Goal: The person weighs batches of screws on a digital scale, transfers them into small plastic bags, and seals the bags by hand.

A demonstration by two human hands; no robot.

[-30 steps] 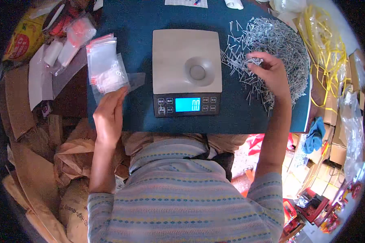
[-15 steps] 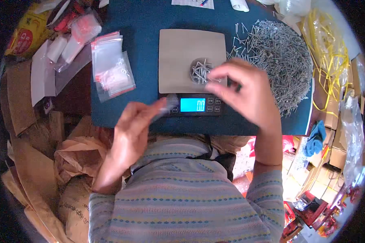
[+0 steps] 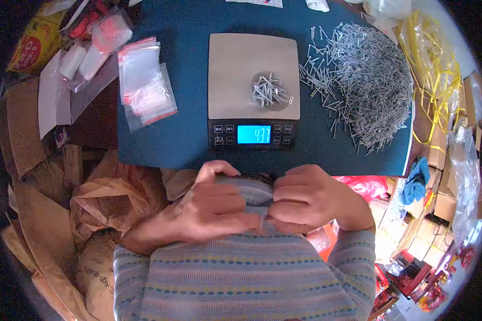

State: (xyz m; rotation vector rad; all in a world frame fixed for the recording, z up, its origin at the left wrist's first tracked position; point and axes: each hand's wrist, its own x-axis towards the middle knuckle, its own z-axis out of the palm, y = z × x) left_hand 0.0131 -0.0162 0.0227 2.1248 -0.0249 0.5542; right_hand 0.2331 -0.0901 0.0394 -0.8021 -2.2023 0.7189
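Observation:
My left hand (image 3: 217,206) and my right hand (image 3: 301,200) are side by side in front of my chest, below the table edge. Both have curled fingers; between them a small clear piece, probably a plastic bag, is barely visible. On the scale (image 3: 225,80) a round dish holds a small heap of screws (image 3: 266,92). The display (image 3: 254,134) reads 43.7. A large pile of screws (image 3: 369,80) lies right of the scale. Clear zip bags with red edges (image 3: 144,80) are stacked to its left.
Packaged plastic rolls (image 3: 93,56) and a white card (image 3: 54,101) lie at the left. Yellow straps (image 3: 428,80) hang at the right beside cardboard boxes. Brown paper sacks (image 3: 104,208) stand below the table's left side.
Screws have gone from my right hand into the dish, and the display has risen from 0.0. Both hands have drawn back towards my chest and come together, the left with a clear bag.

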